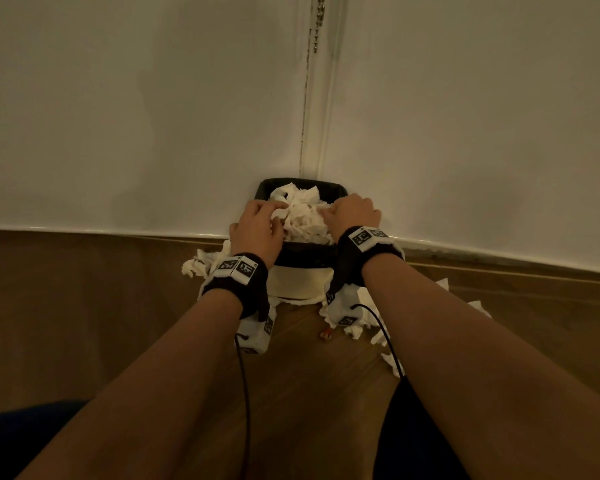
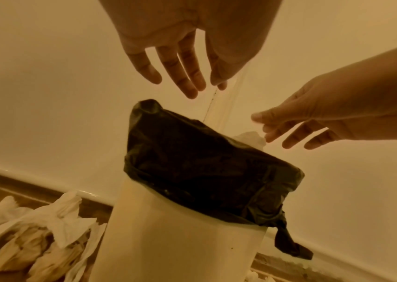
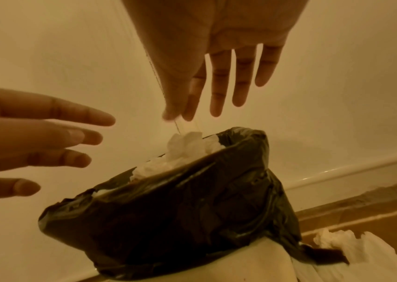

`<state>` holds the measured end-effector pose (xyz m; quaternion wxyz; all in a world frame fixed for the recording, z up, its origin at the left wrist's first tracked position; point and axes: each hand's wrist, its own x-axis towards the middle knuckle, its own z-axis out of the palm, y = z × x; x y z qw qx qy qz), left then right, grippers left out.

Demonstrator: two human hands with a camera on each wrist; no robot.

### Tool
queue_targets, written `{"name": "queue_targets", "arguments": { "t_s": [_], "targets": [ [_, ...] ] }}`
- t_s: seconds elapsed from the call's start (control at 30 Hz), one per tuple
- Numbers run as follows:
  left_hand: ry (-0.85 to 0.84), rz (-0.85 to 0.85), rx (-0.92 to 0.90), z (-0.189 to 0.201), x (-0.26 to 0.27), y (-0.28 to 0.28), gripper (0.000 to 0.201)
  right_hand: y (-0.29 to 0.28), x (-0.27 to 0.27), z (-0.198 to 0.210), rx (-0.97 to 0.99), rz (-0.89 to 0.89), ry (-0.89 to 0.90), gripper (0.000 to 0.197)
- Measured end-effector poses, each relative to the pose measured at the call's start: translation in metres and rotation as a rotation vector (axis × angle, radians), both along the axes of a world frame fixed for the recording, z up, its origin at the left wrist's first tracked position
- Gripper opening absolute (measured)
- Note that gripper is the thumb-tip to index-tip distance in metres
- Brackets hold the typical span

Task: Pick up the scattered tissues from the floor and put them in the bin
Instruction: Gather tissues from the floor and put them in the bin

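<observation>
Tissues (image 1: 198, 265) are lying crumpled on the floor (image 1: 84, 323) at about nine o'clock from the bin (image 1: 300, 282), just beside its base. The left hand (image 1: 258, 226) is hovering over the bin mouth at its nine o'clock edge, fingers (image 2: 183, 76) straight and spread, holding nothing. At centre, a mound of tissue (image 1: 302, 213) is rising above the black liner (image 2: 204, 167), which is folded over the pale bin wall. The right hand (image 1: 354, 214) is standing at the three o'clock edge, its fingers (image 3: 241, 80) likewise straight, spread and empty; whether the fingertips are touching the mound cannot be told. More tissues (image 1: 381, 337) are lying on the floor at four o'clock. The step in hand appears to be releasing or settling a load: pressing down evenly with flat palms, while keeping clear of the liner rim, would likely be making room for the remainder.
</observation>
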<state>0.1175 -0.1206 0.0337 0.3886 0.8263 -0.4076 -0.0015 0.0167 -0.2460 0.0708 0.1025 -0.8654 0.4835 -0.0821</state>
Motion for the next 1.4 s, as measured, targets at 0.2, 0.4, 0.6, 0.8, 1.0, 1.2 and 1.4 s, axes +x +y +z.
{"name": "queue_targets", "arguments": {
  "t_s": [0.2, 0.4, 0.6, 0.8, 1.0, 1.2, 1.4],
  "targets": [
    [0.093, 0.119, -0.036, -0.017, 0.017, 0.031, 0.042, 0.014, 0.003, -0.004, 0.1, 0.029, -0.11, 0.049],
    [0.123, 0.312, 0.152, -0.055, 0.051, 0.074, 0.045, 0.061, 0.032, 0.001, -0.159, 0.262, -0.325, 0.037],
    [0.219, 0.327, 0.409, -0.105, 0.075, 0.096, 0.043, 0.121, 0.083, -0.029, -0.133, 0.554, -0.474, 0.017],
    [0.345, 0.343, 0.464, -0.134, 0.114, 0.096, 0.039, 0.136, 0.132, -0.1, 0.299, 0.478, -0.115, 0.029],
    [0.227, 0.253, 0.577, -0.163, 0.152, 0.096, 0.056, 0.133, 0.158, -0.171, 0.412, 0.441, 0.094, 0.044],
    [-0.007, 0.014, 0.786, -0.188, 0.164, 0.073, 0.064, 0.126, 0.153, -0.215, 0.403, 0.512, 0.339, 0.06],
    [0.099, -0.106, 0.862, -0.196, 0.168, 0.057, 0.044, 0.107, 0.162, -0.224, 0.356, 0.513, 0.377, 0.058]
  ]
}}
